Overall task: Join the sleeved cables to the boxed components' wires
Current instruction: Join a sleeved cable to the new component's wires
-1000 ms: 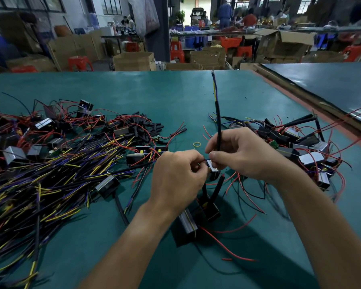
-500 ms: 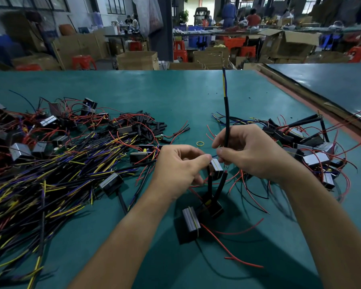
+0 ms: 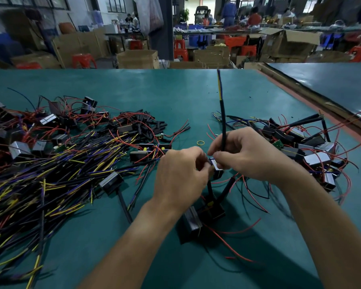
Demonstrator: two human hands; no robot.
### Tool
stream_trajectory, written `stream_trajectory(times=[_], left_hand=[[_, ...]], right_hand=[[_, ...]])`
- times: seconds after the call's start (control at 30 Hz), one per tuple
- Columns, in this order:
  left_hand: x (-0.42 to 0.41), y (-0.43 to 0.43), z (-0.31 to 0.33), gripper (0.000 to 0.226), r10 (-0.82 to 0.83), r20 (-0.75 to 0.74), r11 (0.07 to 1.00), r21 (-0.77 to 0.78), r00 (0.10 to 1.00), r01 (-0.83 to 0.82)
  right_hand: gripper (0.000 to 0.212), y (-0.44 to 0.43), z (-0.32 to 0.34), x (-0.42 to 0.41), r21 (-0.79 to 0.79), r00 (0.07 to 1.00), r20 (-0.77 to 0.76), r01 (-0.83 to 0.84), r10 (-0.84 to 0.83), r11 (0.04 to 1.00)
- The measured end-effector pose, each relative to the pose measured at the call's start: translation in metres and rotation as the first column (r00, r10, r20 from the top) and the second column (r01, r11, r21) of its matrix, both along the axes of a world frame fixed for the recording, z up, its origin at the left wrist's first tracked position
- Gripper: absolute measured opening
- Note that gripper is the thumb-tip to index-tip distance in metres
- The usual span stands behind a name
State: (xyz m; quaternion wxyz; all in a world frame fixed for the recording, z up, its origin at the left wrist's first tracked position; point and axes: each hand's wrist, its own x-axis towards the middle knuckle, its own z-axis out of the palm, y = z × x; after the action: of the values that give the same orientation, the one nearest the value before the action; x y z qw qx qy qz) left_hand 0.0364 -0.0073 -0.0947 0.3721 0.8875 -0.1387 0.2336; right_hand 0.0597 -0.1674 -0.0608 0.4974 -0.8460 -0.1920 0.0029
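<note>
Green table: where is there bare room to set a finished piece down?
Bare: the table's far strip beyond both heaps, and the near patch between wire heap and left forearm. Crowded: wire heap, boxed components at right, and under left hand and right hand.

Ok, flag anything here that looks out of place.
A yellow rubber band lies on the table between the left wire pile and the right component pile, belonging to neither. A short red offcut lies loose nearer the person.
</note>
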Motion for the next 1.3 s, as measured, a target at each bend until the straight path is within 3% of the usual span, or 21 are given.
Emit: stream_trajectory(times=[0.3, 0.6, 0.77, 0.9, 1.03, 1.17, 1.3], left_hand=[[0.0, -0.001, -0.001, 0.012, -0.106, 0.201, 0.992, 0.087, 0.974, 0.09], [-0.002, -0.002, -0.001, 0.009, -0.146, 0.236, 0.982, 0.154, 0.961, 0.111], [0.001, -0.001, -0.002, 0.012, -0.138, 0.24, 0.986, 0.129, 0.961, 0.11], [0.0, -0.002, -0.002, 0.01, -0.13, 0.101, 0.988, -0.067, 0.986, 0.137], [0.004, -0.003, 0.004, 0.018, -0.165, -0.188, 0.923, -0.375, 0.968, 0.084], [0.003, 0.002, 0.013, 0.02, -0.375, -0.458, 0.747, -0.664, 0.806, -0.03], [0.004, 0.008, 0.02, 0.018, -0.583, -0.582, 0.644, -0.756, 0.567, -0.114]], right_hand=[[0.013, -0.008, 0.002, 0.001, -0.014, 0.987, -0.145, 0.065, -0.066, 0.998], [0.018, -0.008, 0.002, 0.002, -0.029, 0.961, -0.266, 0.067, -0.073, 0.997], [0.016, -0.009, 0.002, 0.002, 0.008, 0.974, -0.222, 0.053, -0.05, 0.999], [0.016, -0.011, 0.001, 0.001, -0.02, 0.989, -0.145, 0.026, -0.029, 0.999], [0.017, -0.01, 0.0, 0.002, -0.027, 0.998, -0.067, -0.009, 0.007, 1.0], [0.017, -0.008, -0.001, 0.001, -0.026, 0.997, -0.037, -0.067, 0.066, 0.997], [0.017, -0.011, 0.001, 0.001, -0.034, 0.992, -0.031, -0.12, 0.119, 0.992]])
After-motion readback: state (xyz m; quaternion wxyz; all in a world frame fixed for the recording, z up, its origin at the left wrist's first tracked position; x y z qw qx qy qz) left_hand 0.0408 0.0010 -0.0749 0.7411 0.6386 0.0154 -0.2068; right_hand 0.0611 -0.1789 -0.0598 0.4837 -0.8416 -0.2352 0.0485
